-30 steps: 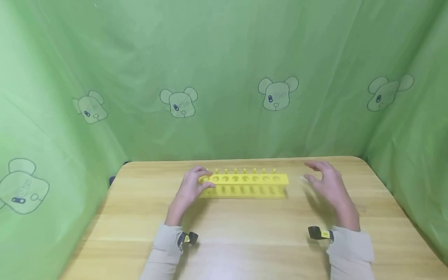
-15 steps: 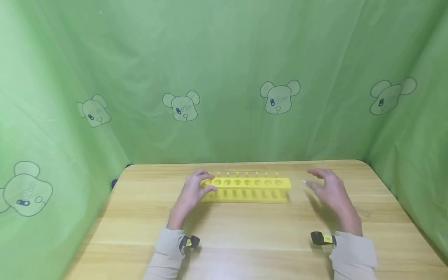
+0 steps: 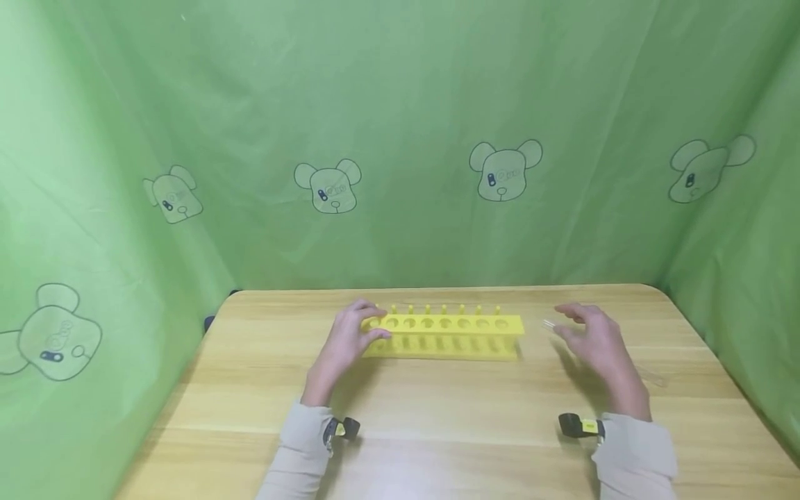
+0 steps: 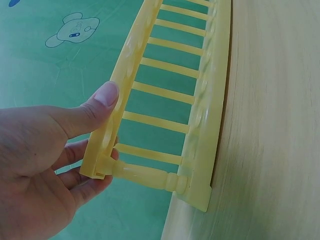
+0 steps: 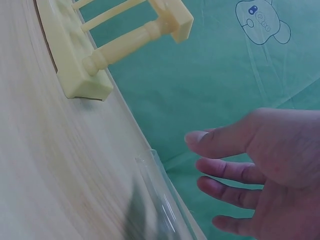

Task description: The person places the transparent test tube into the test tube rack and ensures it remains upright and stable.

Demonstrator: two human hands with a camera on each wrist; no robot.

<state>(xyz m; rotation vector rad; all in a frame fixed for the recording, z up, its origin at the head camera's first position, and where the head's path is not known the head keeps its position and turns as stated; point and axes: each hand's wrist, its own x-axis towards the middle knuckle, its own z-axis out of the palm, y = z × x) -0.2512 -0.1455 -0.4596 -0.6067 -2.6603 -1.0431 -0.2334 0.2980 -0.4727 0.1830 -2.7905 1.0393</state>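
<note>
A yellow test tube rack [image 3: 445, 332] stands on the table, with a row of round holes on top and pegs along the back. My left hand [image 3: 345, 337] grips its left end, thumb on the near side of the top bar and fingers behind, as the left wrist view shows. To the right of the rack, my right hand [image 3: 592, 340] hovers with fingers spread and nothing between them. Below it, clear glass test tubes [image 5: 167, 207] lie on the table, their ends [image 3: 548, 324] peeking out left of the thumb. The hand itself hides most of their length in the head view.
The wooden table [image 3: 425, 417] has a back edge just behind the rack. Green curtains [image 3: 400, 229] printed with bear heads enclose the back and sides. A faint clear object [image 3: 651, 377] lies right of the right wrist.
The head view has shifted slightly. My left hand keeps its grip on the rack, and my right hand stays spread over the test tubes with hardly any movement.
</note>
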